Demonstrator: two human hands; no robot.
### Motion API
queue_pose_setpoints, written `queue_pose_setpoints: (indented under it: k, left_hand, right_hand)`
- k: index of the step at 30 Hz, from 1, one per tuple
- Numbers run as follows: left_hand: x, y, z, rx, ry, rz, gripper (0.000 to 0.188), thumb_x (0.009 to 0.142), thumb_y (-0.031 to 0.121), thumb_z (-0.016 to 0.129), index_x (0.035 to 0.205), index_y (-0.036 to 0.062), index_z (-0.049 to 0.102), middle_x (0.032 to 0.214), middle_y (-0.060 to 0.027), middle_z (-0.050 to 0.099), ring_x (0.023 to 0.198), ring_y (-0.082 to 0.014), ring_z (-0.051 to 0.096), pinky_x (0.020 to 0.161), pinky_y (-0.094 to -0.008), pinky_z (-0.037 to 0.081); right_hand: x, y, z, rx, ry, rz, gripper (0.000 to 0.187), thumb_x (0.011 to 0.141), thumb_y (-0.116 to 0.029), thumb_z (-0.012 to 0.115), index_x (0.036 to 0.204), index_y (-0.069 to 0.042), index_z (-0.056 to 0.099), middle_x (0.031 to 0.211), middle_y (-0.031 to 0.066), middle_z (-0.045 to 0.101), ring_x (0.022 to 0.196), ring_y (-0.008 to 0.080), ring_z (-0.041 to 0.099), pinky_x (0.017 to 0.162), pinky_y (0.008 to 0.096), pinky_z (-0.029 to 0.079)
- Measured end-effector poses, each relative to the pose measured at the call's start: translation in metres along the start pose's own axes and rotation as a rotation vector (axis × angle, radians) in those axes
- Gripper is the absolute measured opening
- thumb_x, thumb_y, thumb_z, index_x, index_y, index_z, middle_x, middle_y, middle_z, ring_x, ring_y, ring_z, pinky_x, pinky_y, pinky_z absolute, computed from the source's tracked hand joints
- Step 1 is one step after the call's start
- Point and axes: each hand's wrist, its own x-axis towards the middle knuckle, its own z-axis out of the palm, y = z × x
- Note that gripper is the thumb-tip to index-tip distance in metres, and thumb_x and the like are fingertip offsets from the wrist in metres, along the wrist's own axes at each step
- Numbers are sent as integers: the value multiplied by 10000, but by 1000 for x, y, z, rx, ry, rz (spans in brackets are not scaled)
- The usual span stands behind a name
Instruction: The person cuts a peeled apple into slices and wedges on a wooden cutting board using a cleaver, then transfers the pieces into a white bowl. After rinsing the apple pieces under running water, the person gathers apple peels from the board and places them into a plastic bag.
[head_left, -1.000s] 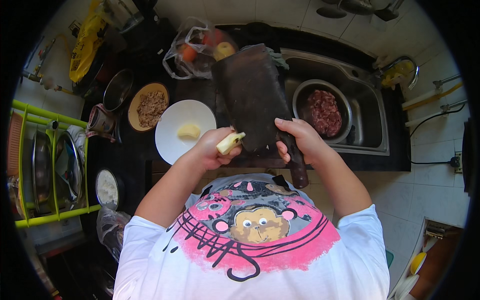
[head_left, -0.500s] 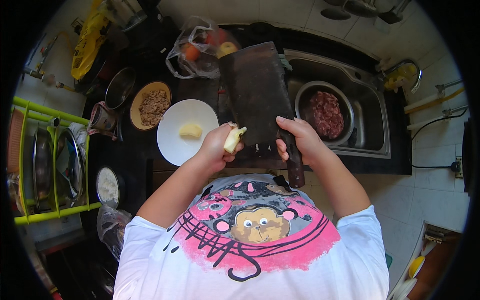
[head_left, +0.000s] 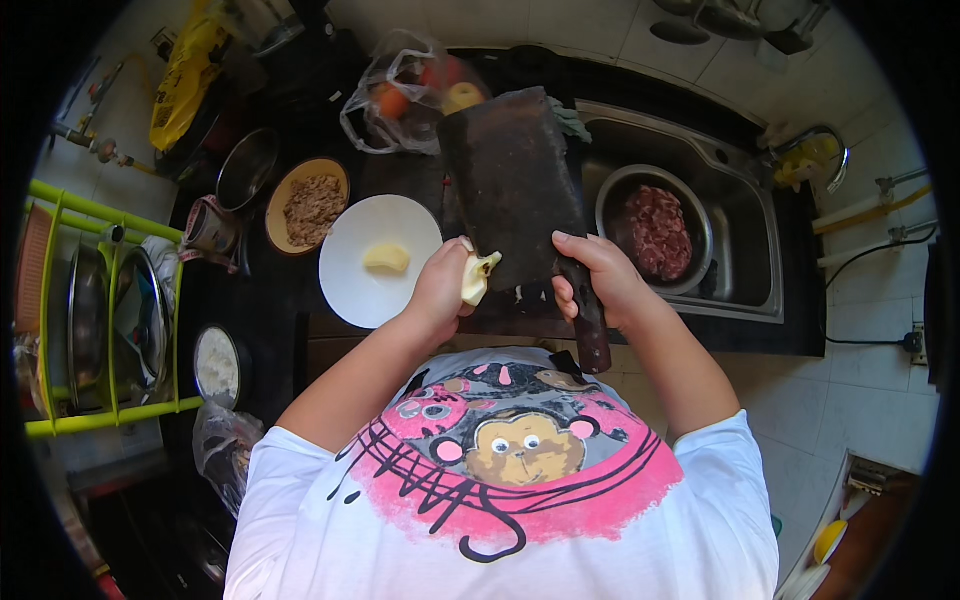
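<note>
My right hand (head_left: 605, 272) is wrapped round the dark handle of a wide cleaver (head_left: 515, 180), its blade raised and pointing away from me. In my left hand (head_left: 438, 288) is a pale, mostly peeled piece of ginger (head_left: 477, 280) with dark brown spots at its upper end. The ginger sits close against the left edge of the blade, near the heel; I cannot tell whether they touch. A white plate (head_left: 345, 265) lies just left of my left hand, with one smooth pale yellow piece (head_left: 386, 258) on it.
A steel bowl of raw meat (head_left: 660, 235) stands in the sink (head_left: 765, 295) at right. Behind the cleaver is a clear bag of fruit (head_left: 400, 100). At left are a bowl of minced meat (head_left: 312, 210), a bowl of white stuff (head_left: 217, 365) and a green dish rack (head_left: 110, 425).
My left hand has turned the ginger slightly, so its spotted end now leans more to the right. The cleaver and my right hand have hardly moved.
</note>
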Motion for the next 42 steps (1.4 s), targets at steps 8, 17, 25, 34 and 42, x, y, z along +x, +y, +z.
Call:
queue_pose_setpoints:
  k: [8,17,25,34,42]
  left_hand:
    - [31,0,-15,111,22,-171,375,960,405,327,953,82,516,689,-50,545,528,-138,478,459,-258,377]
    - [40,-2,-28,-114,-133,-168,238,902,272,522,1032,74,509,844,-25,555,666,-127,522,558,-244,446]
    - [49,-4,-21,261,-63,84,402,756,94,707,1064,69,449,805,-21,522,626,-92,490,512,-223,400]
    - [56,-4,-8,589,27,278,552,706,105,748,1140,48,411,923,-54,541,657,-98,489,509,-238,398]
    - [57,8,-15,161,-19,-46,433,814,118,641,1174,73,406,988,-50,532,747,-115,536,591,-243,447]
  right_hand:
    - [10,-1,-4,-4,162,-113,238,884,-296,535,812,-80,468,555,60,511,412,166,481,413,294,433]
    - [7,11,-16,-14,265,-133,245,875,-295,551,820,-73,460,553,57,508,414,163,483,411,286,433]
    - [1,20,-20,13,332,-124,257,872,-313,559,842,-91,434,550,64,509,409,166,483,404,287,425]
    - [-1,27,-27,0,336,-160,243,887,-317,535,871,-84,469,556,57,510,416,162,480,417,282,424]
    - [1,33,-34,17,359,-188,239,891,-312,531,861,-83,470,547,55,509,409,159,475,409,273,417]
